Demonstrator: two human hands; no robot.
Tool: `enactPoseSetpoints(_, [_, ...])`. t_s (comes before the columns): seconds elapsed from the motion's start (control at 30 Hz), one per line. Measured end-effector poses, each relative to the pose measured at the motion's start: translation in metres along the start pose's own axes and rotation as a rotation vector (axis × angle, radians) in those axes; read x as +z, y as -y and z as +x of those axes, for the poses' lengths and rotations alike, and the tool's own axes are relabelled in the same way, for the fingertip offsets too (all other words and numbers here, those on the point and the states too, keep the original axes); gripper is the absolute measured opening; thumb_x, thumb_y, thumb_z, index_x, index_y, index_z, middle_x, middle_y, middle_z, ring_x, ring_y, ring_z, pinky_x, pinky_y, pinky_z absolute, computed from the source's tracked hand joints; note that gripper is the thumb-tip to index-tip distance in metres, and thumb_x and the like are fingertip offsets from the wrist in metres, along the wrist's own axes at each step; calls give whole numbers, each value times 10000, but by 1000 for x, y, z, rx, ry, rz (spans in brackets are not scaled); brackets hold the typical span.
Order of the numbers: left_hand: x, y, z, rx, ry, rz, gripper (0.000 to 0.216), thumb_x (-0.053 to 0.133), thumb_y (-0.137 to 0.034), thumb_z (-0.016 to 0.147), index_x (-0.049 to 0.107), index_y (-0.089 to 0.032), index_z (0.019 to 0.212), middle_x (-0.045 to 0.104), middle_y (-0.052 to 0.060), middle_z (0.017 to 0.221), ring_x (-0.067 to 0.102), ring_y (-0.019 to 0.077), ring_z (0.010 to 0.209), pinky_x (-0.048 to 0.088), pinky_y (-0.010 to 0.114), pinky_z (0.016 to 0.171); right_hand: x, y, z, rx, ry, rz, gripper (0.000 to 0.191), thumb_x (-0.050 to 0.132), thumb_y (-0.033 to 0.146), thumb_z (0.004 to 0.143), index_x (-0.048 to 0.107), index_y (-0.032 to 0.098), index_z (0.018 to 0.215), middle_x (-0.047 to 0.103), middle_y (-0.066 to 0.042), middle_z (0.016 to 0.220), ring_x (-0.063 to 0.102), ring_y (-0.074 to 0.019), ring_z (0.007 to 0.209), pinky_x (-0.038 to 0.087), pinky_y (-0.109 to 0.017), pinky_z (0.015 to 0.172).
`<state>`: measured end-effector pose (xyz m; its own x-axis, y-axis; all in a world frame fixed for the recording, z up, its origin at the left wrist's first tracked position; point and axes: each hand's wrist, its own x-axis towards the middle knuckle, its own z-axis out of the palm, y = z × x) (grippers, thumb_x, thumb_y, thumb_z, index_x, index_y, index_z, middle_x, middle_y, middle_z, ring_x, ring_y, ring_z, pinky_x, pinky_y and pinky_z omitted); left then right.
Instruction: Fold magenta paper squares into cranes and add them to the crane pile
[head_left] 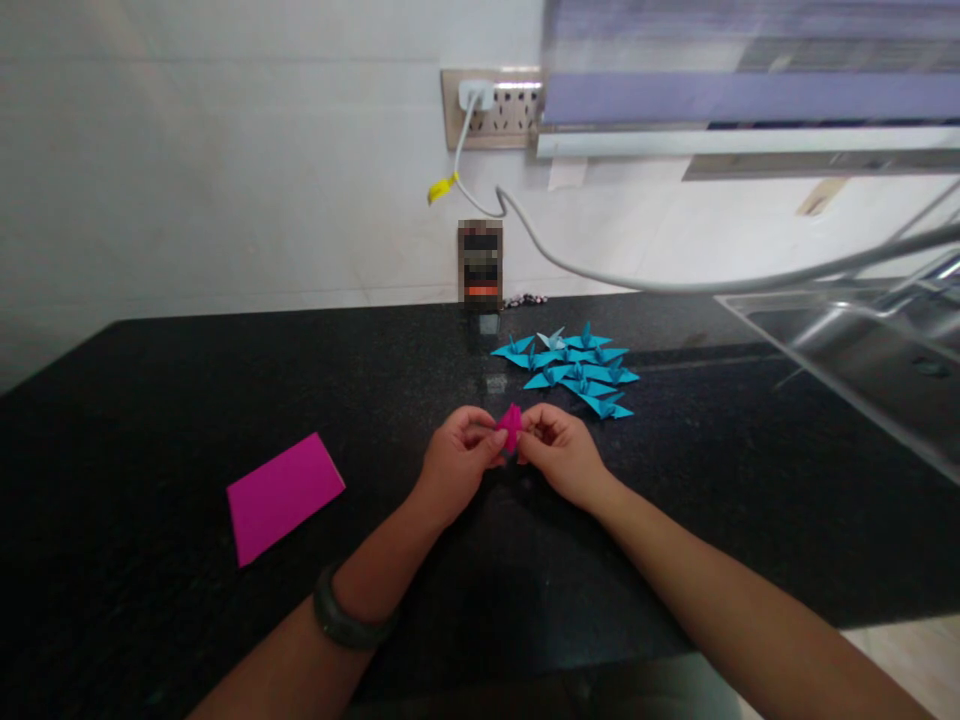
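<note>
My left hand (459,455) and my right hand (559,452) meet over the middle of the black countertop (150,420). Both pinch a small folded piece of magenta paper (511,424) between their fingertips, one from each side. A dark bangle (346,620) circles my left wrist. A flat stack of magenta paper sheets (281,495) lies on the counter to the left of my hands. Just beyond my right hand sits a pile of several blue folded paper cranes (574,370).
A phone (480,265) leans upright against the white tiled wall. Above it is a wall socket (491,108) with a white charger and a cable running right. A steel sink (862,340) is set into the counter at the right.
</note>
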<state>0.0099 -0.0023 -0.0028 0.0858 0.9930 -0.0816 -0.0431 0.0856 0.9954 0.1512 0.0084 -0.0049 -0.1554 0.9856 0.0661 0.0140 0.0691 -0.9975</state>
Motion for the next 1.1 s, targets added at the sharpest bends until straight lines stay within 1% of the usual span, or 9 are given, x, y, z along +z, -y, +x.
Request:
enactPoseSetpoints(0.07, [-1, 2, 0, 124, -59, 168, 146, 643, -290, 684, 599, -158, 729, 593, -18, 611, 549, 102, 556, 436, 225, 555, -1, -3, -1, -58, -53, -82, 109, 596, 240, 664, 508, 176, 660, 493, 53, 532, 441, -76, 457, 349, -206, 446])
enactPoseSetpoints(0.2, [-3, 1, -1, 314, -45, 347, 115, 651, -260, 675, 656, -165, 740, 642, 38, 817, 592, 134, 699, 478, 254, 630, -3, -8, -2, -167, -106, -234, 101, 587, 256, 703, 532, 177, 674, 510, 31, 560, 453, -92, 498, 368, -214, 475])
enactPoseSetpoints(0.4, [-4, -2, -2, 438, -27, 459, 76, 623, -191, 692, 654, -172, 758, 660, 60, 921, 624, 164, 815, 520, 260, 642, -9, -8, -2, -269, -50, -289, 77, 576, 243, 740, 565, 173, 710, 553, -3, 646, 497, -109, 559, 406, -227, 514])
enactPoseSetpoints(0.5, [-6, -3, -2, 574, -36, 582, 131, 557, -139, 729, 653, -176, 811, 681, 54, 912, 630, 154, 825, 519, 274, 718, -12, -4, -1, -342, -24, -350, 60, 573, 226, 749, 574, 172, 723, 556, -11, 667, 507, -113, 581, 412, -230, 526])
enactPoseSetpoints(0.63, [-9, -1, -2, 737, -62, 685, 135, 553, -101, 722, 654, -161, 787, 692, 66, 891, 634, 154, 834, 513, 284, 769, -14, -1, -1, -430, 25, -411, 27, 557, 195, 756, 575, 176, 760, 559, -14, 695, 521, -112, 602, 429, -231, 540])
enactPoseSetpoints(0.73, [-12, 0, -1, 836, -77, 750, 129, 552, -117, 741, 668, -159, 777, 682, 91, 931, 632, 163, 858, 515, 298, 775, -14, -2, -1, -455, 38, -408, 227, 541, 162, 754, 559, 188, 978, 567, -17, 764, 526, -101, 601, 454, -224, 542])
enactPoseSetpoints(0.83, [-13, 1, -1, 890, -95, 802, 138, 552, -116, 744, 679, -156, 777, 671, 105, 951, 637, 158, 810, 525, 295, 739, -15, -3, 0, -531, 71, -470, 349, 514, 127, 758, 538, 202, 1098, 569, -34, 820, 546, -112, 664, 466, -233, 572])
enactPoseSetpoints(0.93, [-13, 0, -1, 903, -116, 828, 136, 552, -115, 746, 682, -152, 764, 671, 103, 936, 636, 149, 765, 530, 289, 718, -17, -2, 1, -599, 69, -541, 273, 506, 125, 771, 595, 190, 1021, 585, -46, 795, 561, -134, 710, 464, -252, 596])
enactPoseSetpoints(1.1, [-12, 0, -1, 901, -117, 839, 137, 545, -129, 755, 676, -171, 754, 670, 83, 941, 633, 142, 784, 531, 284, 728, -17, -1, 2, -607, 43, -549, 235, 515, 123, 776, 611, 183, 981, 611, -52, 803, 575, -132, 700, 470, -252, 603])
